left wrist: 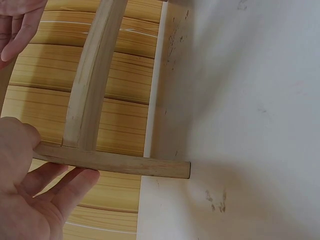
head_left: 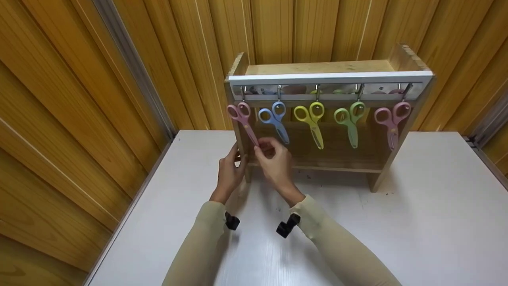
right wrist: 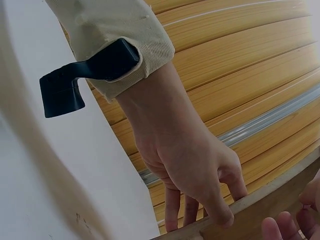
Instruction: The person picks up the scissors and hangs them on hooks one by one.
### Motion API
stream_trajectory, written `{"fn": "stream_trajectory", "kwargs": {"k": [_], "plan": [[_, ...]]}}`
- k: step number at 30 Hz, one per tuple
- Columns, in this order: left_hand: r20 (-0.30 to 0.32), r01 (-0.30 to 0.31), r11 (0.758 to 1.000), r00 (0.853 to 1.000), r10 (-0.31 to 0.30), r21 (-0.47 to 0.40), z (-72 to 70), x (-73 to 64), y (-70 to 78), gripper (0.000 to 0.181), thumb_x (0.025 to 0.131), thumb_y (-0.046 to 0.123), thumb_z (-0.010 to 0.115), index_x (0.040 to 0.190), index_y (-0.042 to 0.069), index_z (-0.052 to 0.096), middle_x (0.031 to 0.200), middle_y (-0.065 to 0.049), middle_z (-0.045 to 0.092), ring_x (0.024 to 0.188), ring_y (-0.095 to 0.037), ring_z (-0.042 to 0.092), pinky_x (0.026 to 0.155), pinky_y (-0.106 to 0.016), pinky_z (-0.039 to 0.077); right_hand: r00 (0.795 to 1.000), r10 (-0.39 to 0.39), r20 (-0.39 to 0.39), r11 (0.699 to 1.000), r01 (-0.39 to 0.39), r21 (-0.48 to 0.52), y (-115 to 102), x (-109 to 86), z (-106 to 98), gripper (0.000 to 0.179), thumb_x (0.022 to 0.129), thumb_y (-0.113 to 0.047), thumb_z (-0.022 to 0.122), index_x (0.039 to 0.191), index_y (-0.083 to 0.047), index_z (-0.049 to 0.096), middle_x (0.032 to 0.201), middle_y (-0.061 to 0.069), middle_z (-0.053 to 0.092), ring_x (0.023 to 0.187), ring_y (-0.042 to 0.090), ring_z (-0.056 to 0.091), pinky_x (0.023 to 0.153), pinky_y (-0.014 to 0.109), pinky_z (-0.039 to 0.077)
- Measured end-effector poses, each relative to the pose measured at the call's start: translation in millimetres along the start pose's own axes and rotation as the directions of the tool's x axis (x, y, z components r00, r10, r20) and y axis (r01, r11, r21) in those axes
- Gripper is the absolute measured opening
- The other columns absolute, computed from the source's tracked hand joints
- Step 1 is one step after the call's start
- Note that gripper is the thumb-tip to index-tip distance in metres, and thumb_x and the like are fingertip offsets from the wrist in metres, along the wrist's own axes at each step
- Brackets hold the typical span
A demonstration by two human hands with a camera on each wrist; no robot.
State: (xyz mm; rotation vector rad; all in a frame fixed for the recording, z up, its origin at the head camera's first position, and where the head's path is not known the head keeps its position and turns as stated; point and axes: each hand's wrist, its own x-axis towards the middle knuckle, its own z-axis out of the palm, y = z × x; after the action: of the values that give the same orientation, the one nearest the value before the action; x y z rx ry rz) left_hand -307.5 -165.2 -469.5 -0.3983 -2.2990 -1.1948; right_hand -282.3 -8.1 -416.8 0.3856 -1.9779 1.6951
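My left hand point(head_left: 230, 172) grips the left side board of a small wooden rack point(head_left: 337, 169). In the left wrist view its thumb and fingers lie on opposite faces of that side board point(left wrist: 125, 162). The right hand point(head_left: 276, 161) pinches the blade tip of the pink scissors point(head_left: 247, 125) hanging leftmost. Those scissors hang from a metal hook by one handle loop, blades slanting down to the right. Beside them hang blue scissors point(head_left: 281, 129), yellow scissors point(head_left: 315, 133), green scissors point(head_left: 351, 131) and another pink pair point(head_left: 392, 133), each on its own hook.
The rack stands on a white table point(head_left: 432, 222) near its back edge. Its hooks are fixed to a silvery strip point(head_left: 329, 79) along the upper front. Wood-look panels point(head_left: 222, 39) rise behind the table and at the left. Dark wrist mounts point(head_left: 287, 225) stick out from both sleeves.
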Motion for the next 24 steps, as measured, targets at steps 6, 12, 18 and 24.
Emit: {"fn": "stream_trajectory", "kwargs": {"k": [6,12,18,24], "plan": [[0.0,-0.019,1.0,1.0,0.019,-0.019,1.8,1.0,-1.4,0.052,0.101,0.006,0.062,0.151,0.004,0.049,0.129,-0.019,0.069,0.105,-0.031,0.073,0.086,-0.038,0.062,1.0,0.003,-0.001,1.0,-0.003,0.007,0,1.0,-2,0.012,0.091,-0.008,0.075,0.102,-0.004,0.074,0.089,0.007,0.073,0.078,0.021,0.066,0.07,0.028,0.054],[0.006,-0.015,1.0,1.0,0.015,-0.025,3.2,2.0,-0.6,0.052,0.101,0.006,0.062,0.152,0.003,0.048,0.13,-0.02,0.067,0.105,-0.033,0.072,0.086,-0.045,0.062,1.0,-0.004,-0.001,1.0,0.004,0.012,0,2.0,-5,0.012,0.091,-0.008,0.075,0.102,-0.005,0.074,0.089,0.006,0.072,0.078,0.02,0.065,0.069,0.028,0.053],[0.018,-0.016,1.0,1.0,0.016,-0.012,4.0,2.1,1.0,0.052,0.102,0.006,0.062,0.152,0.002,0.048,0.13,-0.02,0.067,0.106,-0.033,0.072,0.087,-0.044,0.062,1.0,0.003,0.013,1.0,-0.003,0.011,2,-1.0,-8,0.012,0.091,-0.007,0.075,0.103,-0.005,0.073,0.089,0.005,0.072,0.077,0.018,0.065,0.069,0.027,0.054],[0.031,0.005,1.0,1.0,-0.005,0.002,-2.7,1.7,2.5,0.053,0.102,0.006,0.062,0.152,0.002,0.047,0.134,-0.018,0.066,0.111,-0.033,0.071,0.091,-0.04,0.06,0.996,-0.024,0.084,0.999,0.025,-0.022,6,-7.5,-15,0.017,0.093,-0.008,0.074,0.109,-0.005,0.071,0.094,0.005,0.072,0.079,0.018,0.067,0.07,0.029,0.058]]}}
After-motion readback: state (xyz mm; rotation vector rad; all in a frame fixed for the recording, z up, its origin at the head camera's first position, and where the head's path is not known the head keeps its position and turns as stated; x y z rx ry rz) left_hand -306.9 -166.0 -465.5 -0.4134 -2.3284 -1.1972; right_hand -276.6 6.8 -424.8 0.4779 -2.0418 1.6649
